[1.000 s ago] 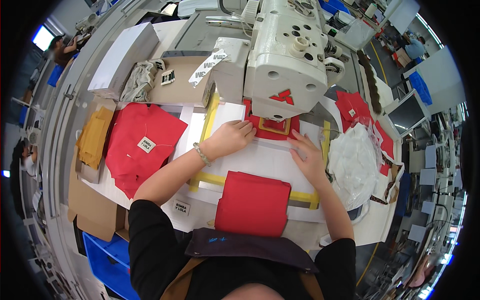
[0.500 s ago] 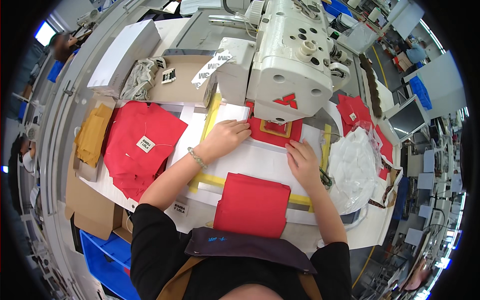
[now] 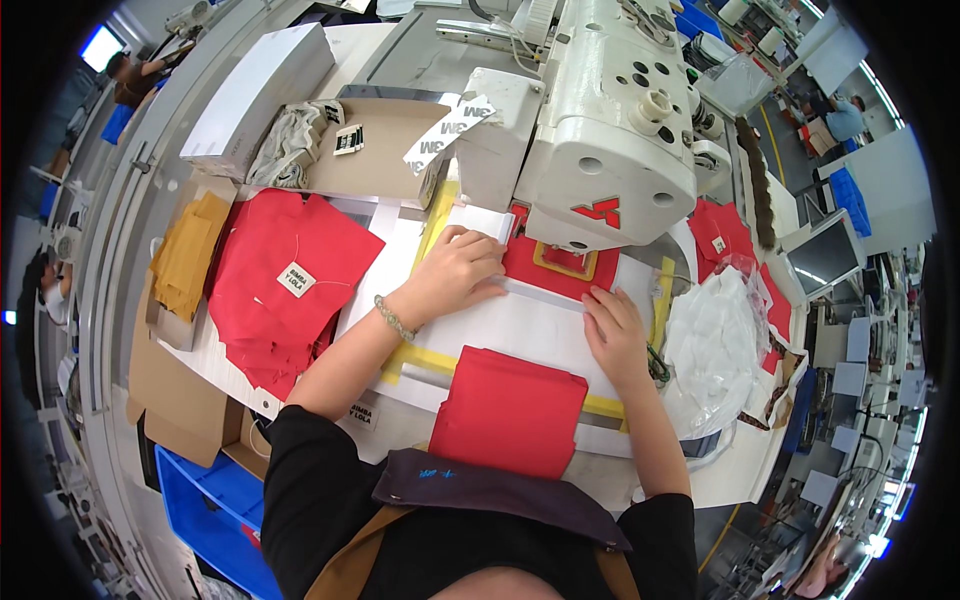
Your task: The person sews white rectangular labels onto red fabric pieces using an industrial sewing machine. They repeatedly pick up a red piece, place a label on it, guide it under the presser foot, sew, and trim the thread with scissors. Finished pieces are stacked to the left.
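Note:
A red cloth piece (image 3: 520,264) lies flat under the head of a white sewing machine (image 3: 610,190), with a yellow-edged rectangular frame (image 3: 563,262) pressed on it. At the cloth's left edge rests my left hand (image 3: 452,280), palm down, fingers apart on a white strip beside the cloth. My right hand (image 3: 616,335) has its fingertips at the cloth's lower right corner, fingers stretched out. Neither hand grips anything that I can see. Nearer my body sits a folded red cloth stack (image 3: 508,412). The needle area is partly hidden under the machine head.
Left are a pile of red cloth pieces (image 3: 265,260) with a white tag, yellow pieces (image 3: 188,255) in a carton, and a white box (image 3: 262,95). A cardboard tray (image 3: 385,150) stands behind. A clear bag of white material (image 3: 712,350) lies right; blue bins (image 3: 205,510) sit lower left.
The view has shifted slightly, moving the machine rightward in the picture. My left fingers have drawn back a little from the cloth and spread. My right hand stays at the cloth's corner.

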The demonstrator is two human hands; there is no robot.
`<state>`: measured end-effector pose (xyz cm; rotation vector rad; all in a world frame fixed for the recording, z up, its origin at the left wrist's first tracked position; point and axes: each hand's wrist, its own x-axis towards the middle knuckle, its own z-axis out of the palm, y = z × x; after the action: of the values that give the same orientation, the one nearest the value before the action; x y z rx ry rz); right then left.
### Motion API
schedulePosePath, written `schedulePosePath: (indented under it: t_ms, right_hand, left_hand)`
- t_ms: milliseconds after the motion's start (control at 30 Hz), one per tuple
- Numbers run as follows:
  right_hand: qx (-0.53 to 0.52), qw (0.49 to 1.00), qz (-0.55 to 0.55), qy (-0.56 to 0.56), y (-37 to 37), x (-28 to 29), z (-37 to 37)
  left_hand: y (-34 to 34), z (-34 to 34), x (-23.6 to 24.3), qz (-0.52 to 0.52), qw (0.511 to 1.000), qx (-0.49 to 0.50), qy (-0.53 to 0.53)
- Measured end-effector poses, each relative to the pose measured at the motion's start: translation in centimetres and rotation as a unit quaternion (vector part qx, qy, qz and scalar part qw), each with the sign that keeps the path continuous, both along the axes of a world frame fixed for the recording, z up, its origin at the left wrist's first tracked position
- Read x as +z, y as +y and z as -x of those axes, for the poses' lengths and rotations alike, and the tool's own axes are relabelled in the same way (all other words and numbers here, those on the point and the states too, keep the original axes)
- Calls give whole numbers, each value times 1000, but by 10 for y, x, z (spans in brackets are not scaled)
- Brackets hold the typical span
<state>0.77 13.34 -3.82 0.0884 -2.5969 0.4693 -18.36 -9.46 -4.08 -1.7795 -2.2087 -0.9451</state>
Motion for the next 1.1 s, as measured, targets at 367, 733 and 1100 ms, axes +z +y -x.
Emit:
schedulePosePath:
  t_ms: [367,733,1100]
  right_hand:
    - [10,1000,5,-8,0,2,0]
    - [-16,999,-45,-1,1,5,-4]
    - [-101,988,-115,27,7,-1,-7]
  left_hand:
    - [0,0,-3,-4,1000,-5,-7]
    - [-2,-2,-5,-1,1000,-7,29]
    - [2,-8,1,31,996,3,87]
